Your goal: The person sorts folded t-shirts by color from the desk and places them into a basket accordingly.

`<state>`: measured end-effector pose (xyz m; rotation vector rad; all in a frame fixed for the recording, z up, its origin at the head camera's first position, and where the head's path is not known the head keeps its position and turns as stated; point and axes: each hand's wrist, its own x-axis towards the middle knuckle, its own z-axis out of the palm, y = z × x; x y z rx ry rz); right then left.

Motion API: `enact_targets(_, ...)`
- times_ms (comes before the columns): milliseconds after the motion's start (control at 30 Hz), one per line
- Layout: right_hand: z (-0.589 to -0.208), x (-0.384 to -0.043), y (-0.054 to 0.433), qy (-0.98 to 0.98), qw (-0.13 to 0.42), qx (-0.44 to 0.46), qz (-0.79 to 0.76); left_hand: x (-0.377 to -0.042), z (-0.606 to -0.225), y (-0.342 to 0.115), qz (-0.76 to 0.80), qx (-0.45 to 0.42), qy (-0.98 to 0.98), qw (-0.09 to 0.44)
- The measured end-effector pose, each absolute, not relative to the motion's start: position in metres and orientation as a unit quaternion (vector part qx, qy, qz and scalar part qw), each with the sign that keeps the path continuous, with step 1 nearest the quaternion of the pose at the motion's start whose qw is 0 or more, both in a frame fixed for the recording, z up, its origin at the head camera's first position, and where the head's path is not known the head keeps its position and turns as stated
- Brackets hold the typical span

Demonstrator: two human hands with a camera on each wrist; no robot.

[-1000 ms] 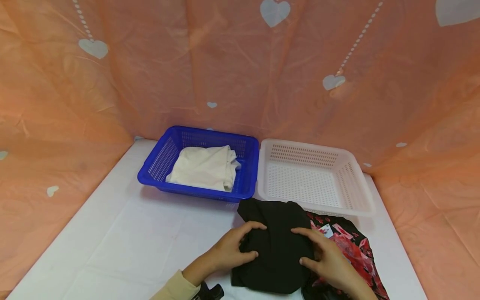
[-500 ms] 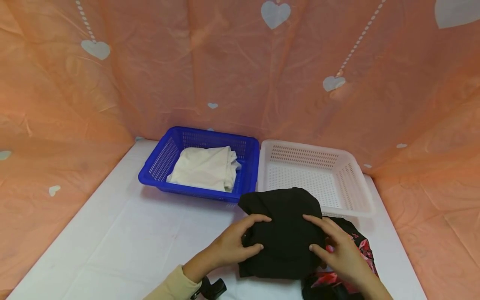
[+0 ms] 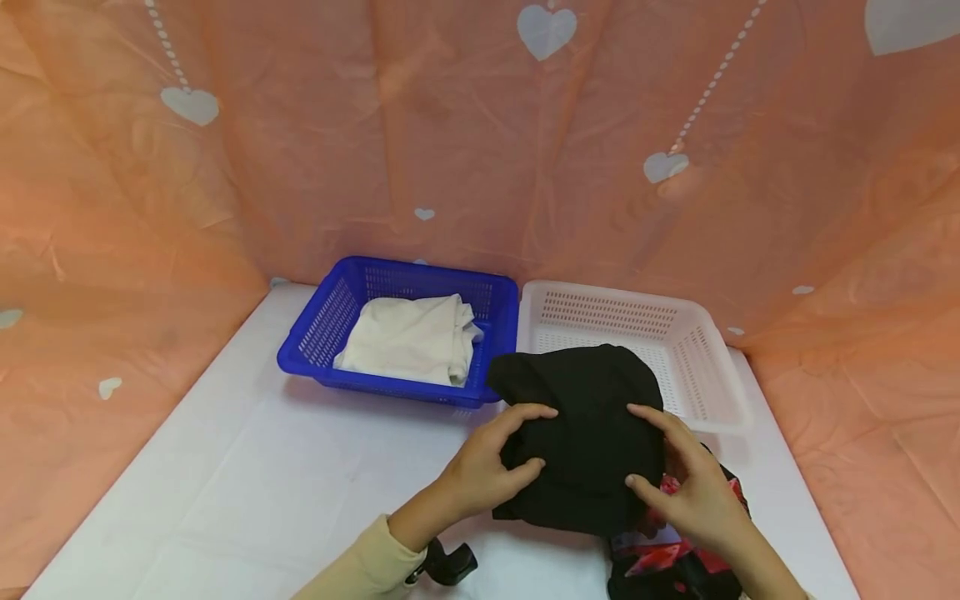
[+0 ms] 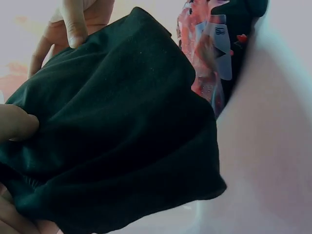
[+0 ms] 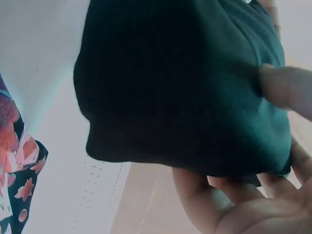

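While both hands are engaged, the folded black garment [image 3: 588, 433] is held clear of the white table [image 3: 247, 475], its far edge over the near rim of the white basket [image 3: 716, 400]. The left hand [image 3: 487, 467] grips its left edge, thumb on top and fingers curled beneath; the right hand [image 3: 686, 483] grips the right edge likewise. A hold at two opposite sides appears meant to keep the fold from opening — the bundle sags only a little between them in the left wrist view. In the right wrist view the fingers show under the cloth, supporting it from below.

Directly beneath and to the right lies a red-and-black patterned garment [image 3: 675, 550], with a tag visible in the left wrist view. It rests on the table, apart from the lifted piece.

The blue basket [image 3: 315, 333] stands touching the white basket's left side and holds a folded white cloth [image 3: 408, 342]. The white basket's visible floor is bare.

Surroundings: a white table enclosed on three sides by an orange backdrop with pale hearts [image 3: 547, 29] — creased, hanging to table level. A small black object [image 3: 450, 565] lies by the left sleeve; what it is cannot be told.
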<state>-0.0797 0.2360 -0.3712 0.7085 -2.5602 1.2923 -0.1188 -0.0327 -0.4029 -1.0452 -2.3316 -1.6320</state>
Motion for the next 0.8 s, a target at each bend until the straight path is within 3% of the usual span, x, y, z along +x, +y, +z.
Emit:
enact_targets(433, -0.351, -0.103, 0.248, -0.858, 0.179, 0.250, 0.411, -0.146, -0.382, -0.011, -0.559, -0.336, -0.753, 0.086)
enact_targets(800, -0.340, -0.133, 0.262, -0.871, 0.197, 0.251, 0.374, -0.178, -0.367, 0.001, -0.533, -0.346, -0.767, 0.091)
